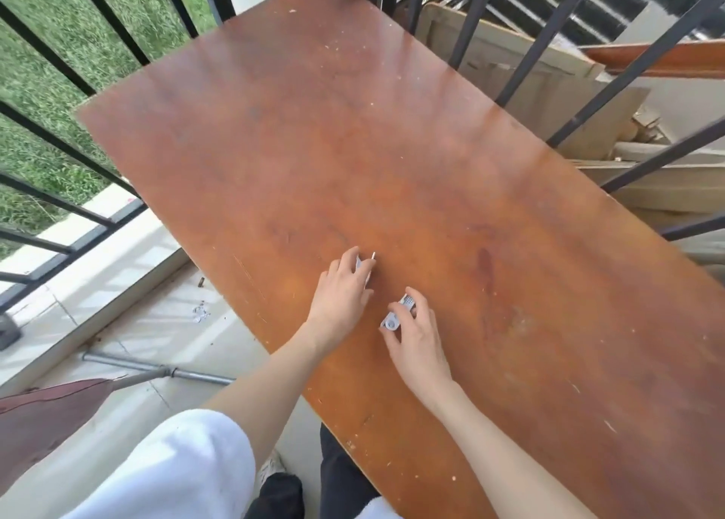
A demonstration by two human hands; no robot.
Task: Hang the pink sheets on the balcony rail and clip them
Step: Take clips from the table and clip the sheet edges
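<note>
On the brown wooden desk (392,146) by the black balcony rail (59,146), the left hand (341,295) curls its fingers around a white clip (367,269), while the right hand (418,338) pinches another white clip (396,316). Pink sheets are out of view.

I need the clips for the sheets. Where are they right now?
Both are on the brown table near its front edge: one white clip under the right hand, another white clip under the left hand.
</note>
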